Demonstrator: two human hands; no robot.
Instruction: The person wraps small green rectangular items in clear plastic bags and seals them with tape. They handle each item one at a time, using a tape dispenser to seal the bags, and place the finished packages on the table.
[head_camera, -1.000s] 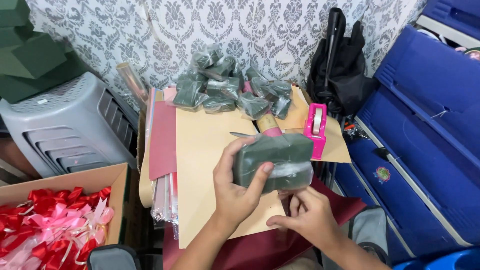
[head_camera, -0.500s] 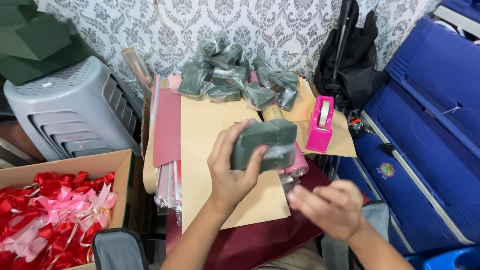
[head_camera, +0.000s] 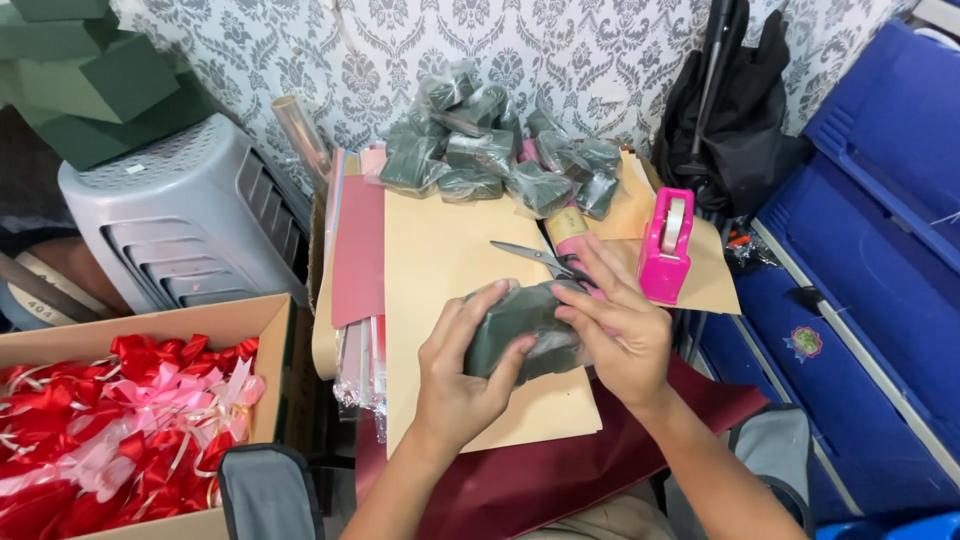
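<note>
A dark green foam block wrapped in clear plastic (head_camera: 520, 325) is held between both hands over tan paper sheets (head_camera: 440, 260). My left hand (head_camera: 462, 375) grips its near left end with the thumb on top. Around its right end curls my right hand (head_camera: 618, 325), fingers pressing the wrap. Scissors (head_camera: 540, 257) lie just beyond the block, partly hidden by my right fingers. A pink tape dispenser (head_camera: 667, 245) stands to the right.
A pile of several wrapped green blocks (head_camera: 495, 155) lies at the back against the patterned wall. A grey plastic stool (head_camera: 180, 220) and a cardboard box of red and pink ribbon bows (head_camera: 120, 420) sit left. Blue crates (head_camera: 880, 220) stand right, dark red paper (head_camera: 560, 470) near me.
The block has come down from a raised position to just above the paper. My right hand, which was off the block near my lap, has moved up and taken hold of its right end.
</note>
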